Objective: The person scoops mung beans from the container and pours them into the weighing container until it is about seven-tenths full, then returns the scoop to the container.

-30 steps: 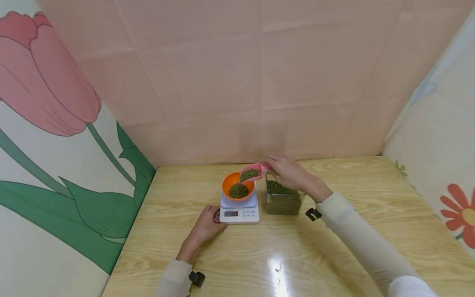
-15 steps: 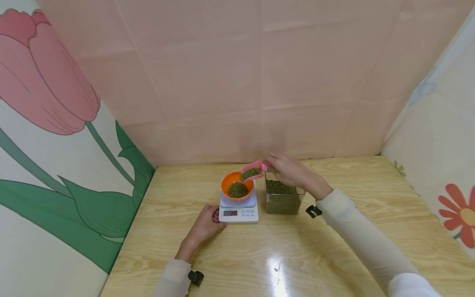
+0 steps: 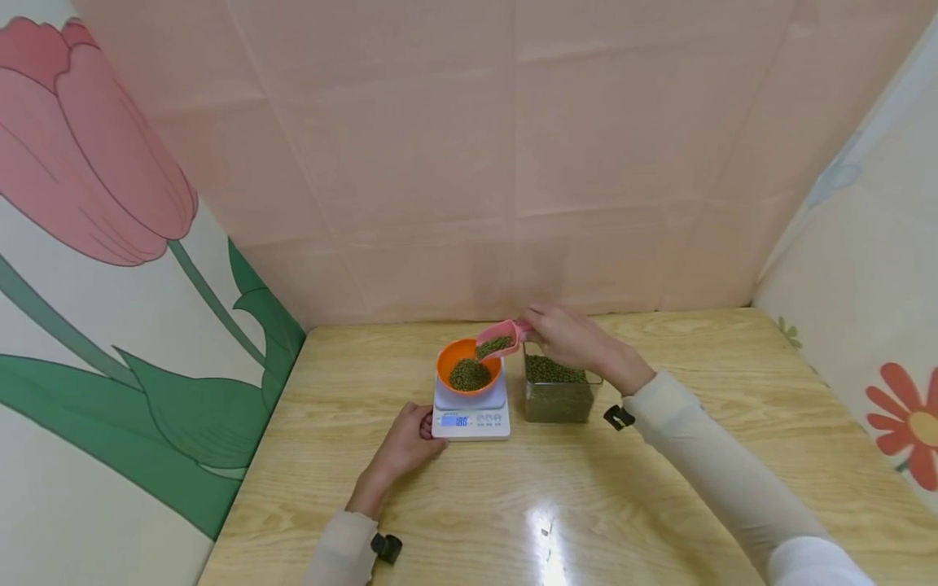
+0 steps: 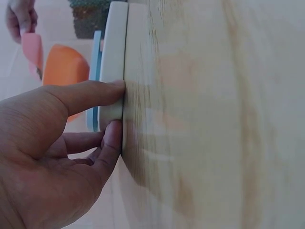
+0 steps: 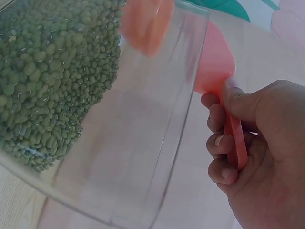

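Observation:
My right hand (image 3: pixel 572 338) grips the handle of a pink scoop (image 5: pixel 217 59), its fingers wrapped around it in the right wrist view. The scoop, partly filled with green mung beans (image 3: pixel 494 345), tilts down over the right rim of an orange bowl (image 3: pixel 449 358). A mound of the same beans lies in that bowl, which sits on a white digital kitchen scale (image 3: pixel 487 433). With thumb and fingers, my left hand (image 4: pixel 62 148) holds the scale's near left corner. The scale's display (image 3: pixel 455 422) is lit and seems to read 180.
A clear container (image 3: pixel 560 405) of mung beans stands just right of the scale, below my right forearm. The wooden table (image 3: pixel 623 505) ends at a pink-covered wall (image 3: pixel 410 203) behind the bowl. Painted walls flank both sides.
The scale's display has gone from dark to lit. Beans in the scoop look slightly fewer than a second ago. Both hands stay almost where they were.

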`<state>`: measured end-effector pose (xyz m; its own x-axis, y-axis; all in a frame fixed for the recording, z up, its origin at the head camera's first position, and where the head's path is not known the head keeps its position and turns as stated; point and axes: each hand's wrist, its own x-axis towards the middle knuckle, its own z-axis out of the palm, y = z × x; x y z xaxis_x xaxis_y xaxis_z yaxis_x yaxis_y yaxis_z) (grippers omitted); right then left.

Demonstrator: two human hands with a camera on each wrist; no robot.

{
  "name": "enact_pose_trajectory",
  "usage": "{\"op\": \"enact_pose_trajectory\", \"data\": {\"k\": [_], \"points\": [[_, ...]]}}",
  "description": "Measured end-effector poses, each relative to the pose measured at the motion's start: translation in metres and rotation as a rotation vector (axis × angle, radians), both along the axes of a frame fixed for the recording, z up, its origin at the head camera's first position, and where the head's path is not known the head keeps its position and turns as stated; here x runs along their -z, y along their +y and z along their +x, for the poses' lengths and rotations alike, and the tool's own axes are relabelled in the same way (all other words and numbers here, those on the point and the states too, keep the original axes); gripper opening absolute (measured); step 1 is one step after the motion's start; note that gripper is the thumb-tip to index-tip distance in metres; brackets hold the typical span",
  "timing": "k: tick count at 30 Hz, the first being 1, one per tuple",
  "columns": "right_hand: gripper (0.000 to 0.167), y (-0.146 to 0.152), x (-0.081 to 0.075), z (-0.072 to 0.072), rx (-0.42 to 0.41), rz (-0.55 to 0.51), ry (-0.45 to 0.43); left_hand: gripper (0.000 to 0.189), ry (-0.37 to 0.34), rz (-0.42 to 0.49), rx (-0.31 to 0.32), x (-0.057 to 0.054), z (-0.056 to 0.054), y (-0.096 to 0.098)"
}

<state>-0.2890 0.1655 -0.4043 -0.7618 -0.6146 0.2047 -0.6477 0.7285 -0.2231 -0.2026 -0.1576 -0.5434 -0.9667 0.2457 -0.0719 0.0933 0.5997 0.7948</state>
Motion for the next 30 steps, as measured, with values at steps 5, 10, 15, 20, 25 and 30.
{"op": "enact_pose_trajectory", "data": {"k": [5, 10, 15, 20, 25, 30], "points": [[0.019, -0.0019, 0.0003, 0.0006, -0.011, 0.010, 0.009, 0.059, -0.005, -0.005, 0.002, -0.0002, 0.0002, 0.0001], [0.021, -0.0042, -0.0014, 0.0014, -0.009, 0.020, 0.012, 0.060, -0.006, -0.002, -0.001, -0.0009, 0.0005, 0.0002], [0.018, -0.0051, -0.0024, 0.0015, -0.016, 0.038, 0.032, 0.060, -0.006, 0.003, -0.002, -0.0019, 0.0007, 0.0002], [0.017, -0.0049, -0.0021, 0.0009, -0.028, 0.039, 0.038, 0.059, -0.005, 0.009, 0.000, -0.0019, 0.0004, 0.0002], [0.017, -0.0058, -0.0034, 0.0020, -0.042, 0.044, 0.051, 0.059, -0.008, 0.010, 0.000, -0.0021, 0.0007, 0.0005], [0.018, -0.0073, -0.0029, 0.0025, -0.058, 0.067, 0.067, 0.059, -0.009, 0.011, -0.002, -0.0028, 0.0011, 0.0009]]}}
